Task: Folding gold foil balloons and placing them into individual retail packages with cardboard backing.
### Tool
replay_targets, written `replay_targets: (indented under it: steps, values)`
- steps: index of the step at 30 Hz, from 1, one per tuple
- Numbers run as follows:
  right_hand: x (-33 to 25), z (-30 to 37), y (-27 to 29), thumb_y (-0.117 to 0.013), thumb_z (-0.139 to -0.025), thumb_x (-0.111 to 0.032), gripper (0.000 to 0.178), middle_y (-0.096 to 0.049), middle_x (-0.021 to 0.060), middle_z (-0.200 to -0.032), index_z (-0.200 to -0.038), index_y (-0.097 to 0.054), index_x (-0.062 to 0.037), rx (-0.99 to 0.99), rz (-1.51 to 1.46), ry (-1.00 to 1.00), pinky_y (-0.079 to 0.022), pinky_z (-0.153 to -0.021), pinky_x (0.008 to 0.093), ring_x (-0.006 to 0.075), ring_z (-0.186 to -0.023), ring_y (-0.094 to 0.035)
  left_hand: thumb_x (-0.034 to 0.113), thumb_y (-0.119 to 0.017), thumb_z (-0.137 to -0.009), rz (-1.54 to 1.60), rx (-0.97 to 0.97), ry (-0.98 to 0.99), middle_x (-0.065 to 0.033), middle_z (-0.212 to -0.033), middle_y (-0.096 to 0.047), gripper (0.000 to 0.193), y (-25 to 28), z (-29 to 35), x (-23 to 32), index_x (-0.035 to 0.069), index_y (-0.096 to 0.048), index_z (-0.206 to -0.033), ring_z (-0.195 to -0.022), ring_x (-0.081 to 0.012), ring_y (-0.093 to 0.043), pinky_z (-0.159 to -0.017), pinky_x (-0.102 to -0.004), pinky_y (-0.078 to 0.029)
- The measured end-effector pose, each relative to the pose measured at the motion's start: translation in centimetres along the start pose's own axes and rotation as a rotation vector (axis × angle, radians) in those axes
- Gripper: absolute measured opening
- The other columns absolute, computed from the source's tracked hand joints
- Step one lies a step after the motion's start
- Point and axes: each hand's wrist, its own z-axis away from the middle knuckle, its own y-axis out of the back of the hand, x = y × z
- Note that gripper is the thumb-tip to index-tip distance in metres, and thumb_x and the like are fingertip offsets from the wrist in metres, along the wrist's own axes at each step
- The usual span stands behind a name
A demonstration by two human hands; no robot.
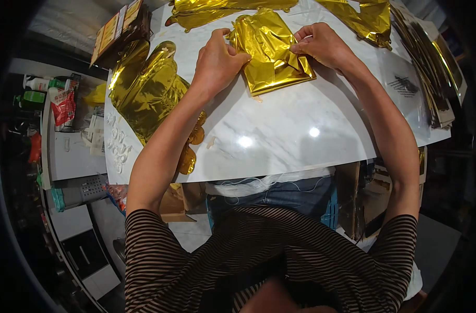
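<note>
Gold foil packet [269, 55], folded into a nearly rectangular shape and much wrinkled, lying on the white marbled table [279, 133], between the fingers of both hands. At its left side, left hand [215, 62] with thumb spread away from index finger, thumb tip on the foil, index finger bent toward the far left edge, remaining fingers partly hidden. At its right side, right hand [325, 47] with thumb and index finger close together, pinching the right edge of the foil, as far as possible to judge in so small and shiny a view.

To the left of the left fingers, large gold foil pieces [152, 91], overlapping, with rounded ends, partly behind the left forearm. Farther ahead of the left fingers, another gold foil strip [209, 15]; ahead and to the right of the right fingers, crumpled gold foil [365, 23]. Well to the right of the right fingers, clear plastic bag [404, 101] with dark print, and beside it, stack of thin flat sheets [423, 68]. Well left of the left fingers, stack of orange and yellow cards [115, 34]. Nearer to the body than the fingers, small pale scrap [257, 98] just beside the packet.
</note>
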Motion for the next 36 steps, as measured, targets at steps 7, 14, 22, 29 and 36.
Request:
replay_targets:
  steps: [7, 14, 22, 29, 36]
  values:
    - [0.2, 0.0, 0.0, -0.077, -0.089, -0.013, 0.020, -0.072, 0.0058, -0.083, -0.098, -0.068, 0.0024, -0.010, -0.068, 0.018, -0.051, -0.067, 0.0238, 0.0085, -0.075, -0.066, 0.017, -0.082, -0.087, -0.160, 0.206, -0.237, -0.0182, -0.115, -0.072, 0.066, 1.2, 1.9, -0.9, -0.002, -0.053, -0.143, -0.099, -0.0248, -0.072, -0.082, -0.0368, -0.059]
    - [0.9, -0.1, 0.0, -0.077, -0.089, -0.015, 0.019, -0.069, 0.0026, -0.081, -0.095, -0.068, 0.0009, 0.001, -0.036, 0.054, -0.048, -0.064, 0.0239, 0.0070, -0.071, -0.062, -0.008, -0.072, -0.084, -0.207, 0.112, -0.824, -0.0138, -0.116, -0.072, 0.030, 2.8, 5.0, -1.1, 0.003, -0.075, -0.111, -0.111, -0.0336, -0.067, -0.093, -0.0377, -0.056]
    - [1.2, -0.2, 0.0, -0.076, -0.090, -0.016, 0.016, -0.067, 0.0002, -0.079, -0.091, -0.068, -0.0020, -0.029, -0.095, 0.061, -0.046, -0.065, 0.0239, 0.0057, -0.071, -0.058, 0.016, -0.074, -0.097, 0.369, -0.254, 0.123, 0.0027, -0.082, -0.065, 0.024, 2.2, 8.9, 0.1, -0.003, -0.073, -0.111, -0.065, -0.0032, -0.056, -0.057, -0.0192, -0.044]
    - [1.1, -0.1, -0.2, -0.077, -0.090, -0.016, 0.017, -0.068, 0.0004, -0.080, -0.094, -0.070, -0.0007, -0.007, -0.055, 0.062, -0.047, -0.066, 0.0241, 0.0065, -0.071, -0.059, 0.022, -0.076, -0.096, 0.697, -0.435, 0.408, 0.0011, -0.074, -0.064, 0.022, 1.6, 8.1, 1.9, 0.002, -0.068, -0.092, -0.045, -0.0011, -0.043, -0.038, -0.0203, -0.027]
    - [1.1, -0.2, -0.1, -0.076, -0.089, -0.016, 0.018, -0.070, 0.0027, -0.081, -0.095, -0.071, 0.0002, -0.036, -0.102, 0.072, -0.048, -0.065, 0.0246, 0.0077, -0.071, -0.061, 0.024, -0.073, -0.098, 0.445, -0.397, 0.339, -0.0001, -0.064, -0.063, 0.028, 0.9, 7.6, 2.1, 0.005, -0.065, -0.079, -0.042, -0.0030, -0.047, -0.037, -0.0217, -0.029]
